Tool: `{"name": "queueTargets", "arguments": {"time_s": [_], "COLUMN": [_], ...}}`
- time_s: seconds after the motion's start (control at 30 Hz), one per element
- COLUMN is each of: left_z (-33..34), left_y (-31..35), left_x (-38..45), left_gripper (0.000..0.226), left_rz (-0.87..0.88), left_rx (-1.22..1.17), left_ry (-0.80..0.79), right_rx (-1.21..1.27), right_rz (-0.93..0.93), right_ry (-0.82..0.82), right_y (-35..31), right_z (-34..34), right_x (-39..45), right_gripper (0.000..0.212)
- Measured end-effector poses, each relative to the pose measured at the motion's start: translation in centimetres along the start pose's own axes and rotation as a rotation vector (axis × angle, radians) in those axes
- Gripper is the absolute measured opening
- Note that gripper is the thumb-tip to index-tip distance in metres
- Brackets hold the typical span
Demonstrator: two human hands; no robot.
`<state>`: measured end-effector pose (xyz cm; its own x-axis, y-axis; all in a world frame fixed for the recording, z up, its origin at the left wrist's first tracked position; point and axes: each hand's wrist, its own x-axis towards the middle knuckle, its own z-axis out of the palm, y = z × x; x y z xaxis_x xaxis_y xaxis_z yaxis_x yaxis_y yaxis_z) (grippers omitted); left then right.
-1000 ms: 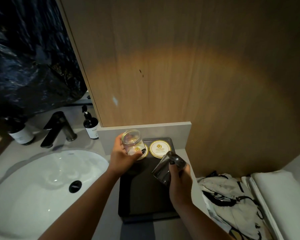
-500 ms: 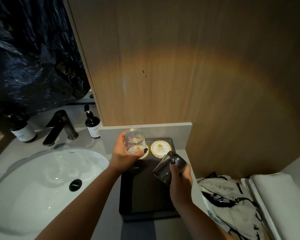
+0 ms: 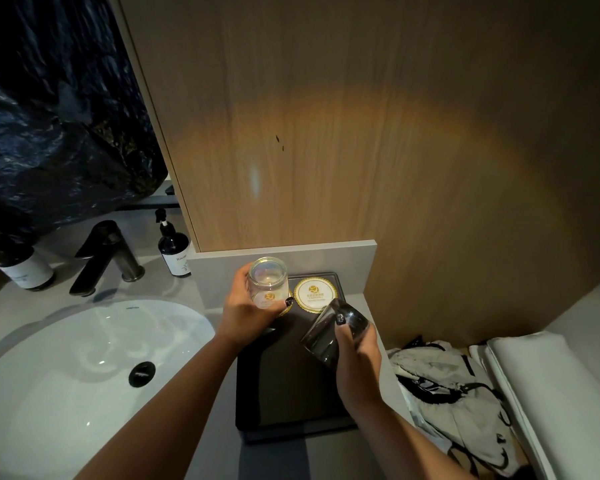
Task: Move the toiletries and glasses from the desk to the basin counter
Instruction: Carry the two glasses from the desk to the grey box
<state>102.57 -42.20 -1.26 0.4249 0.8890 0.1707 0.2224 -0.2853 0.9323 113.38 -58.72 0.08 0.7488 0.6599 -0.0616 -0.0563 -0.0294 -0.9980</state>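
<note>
Two clear drinking glasses are in hand above a dark rectangular tray [image 3: 284, 393] that lies on the grey worktop [image 3: 219, 431] beside the basin [image 3: 66, 368]. Glass one [image 3: 267, 284] is a short, straight-sided tumbler, transparent and empty, turned upside down so that its round base faces the camera; it sits at the far left corner of the tray, over a round paper coaster [image 3: 286, 308] with a gold scalloped edge, most of which it hides. Whether its rim touches the coaster cannot be told. The left hand [image 3: 248, 311] holds it, fingers curled round the wall and the thumb, with dark-painted nail, at its lower edge. Glass two [image 3: 333, 332], equally clear but reading dark against the tray, is tilted with its base toward the far right and its mouth toward the near left, held off the tray. The right hand [image 3: 357, 355] grips it from the near side, fingers wrapped round its wall. A second gold-edged coaster [image 3: 313, 294] with a gold emblem lies uncovered just beyond this glass.

Beyond the basin stand a dark tap [image 3: 108, 256] and two dark pump bottles, one [image 3: 174, 249] by the wooden wall panel [image 3: 361, 116] and one [image 3: 23, 265] at far left. Black-and-white patterned fabric [image 3: 451, 386] and a folded white towel [image 3: 551, 393] lie to the right of the tray.
</note>
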Motion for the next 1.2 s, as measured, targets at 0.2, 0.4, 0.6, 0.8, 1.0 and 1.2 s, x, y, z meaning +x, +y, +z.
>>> {"name": "queueTargets", "arguments": {"time_s": [0.2,0.4,0.6,0.8,1.0,1.2], "left_z": [0.2,0.6,0.3,0.2,0.2,0.2], "left_y": [0.0,0.1,-1.5,-1.9,-1.9,-2.2], "left_x": [0.0,0.2,-1.2,-2.0,-1.7,-1.6], "left_gripper": [0.079,0.082,0.110,0.106,0.087,0.084], "left_rz": [0.028,-0.023,-0.043,-0.014,0.062,0.066], "left_rx": [0.033,-0.016,0.109,0.229,0.400,0.429], "left_ry": [-0.022,-0.039,0.008,0.057,0.096,0.112], "right_rx": [0.025,0.189,0.249,-0.074,-0.339,-0.478], "right_rz": [0.037,0.117,0.176,-0.025,-0.104,-0.162], "right_ry": [0.005,-0.007,0.017,0.006,0.030,0.033], "right_y": [0.4,-0.2,-2.5,-7.5,-6.8,-5.5], "right_z": [0.0,-0.2,-1.8,-1.1,1.4,2.8], "right_x": [0.2,0.4,2.1,5.9,8.2,8.5], "right_gripper": [0.060,0.034,0.023,0.042,0.052,0.061]}}
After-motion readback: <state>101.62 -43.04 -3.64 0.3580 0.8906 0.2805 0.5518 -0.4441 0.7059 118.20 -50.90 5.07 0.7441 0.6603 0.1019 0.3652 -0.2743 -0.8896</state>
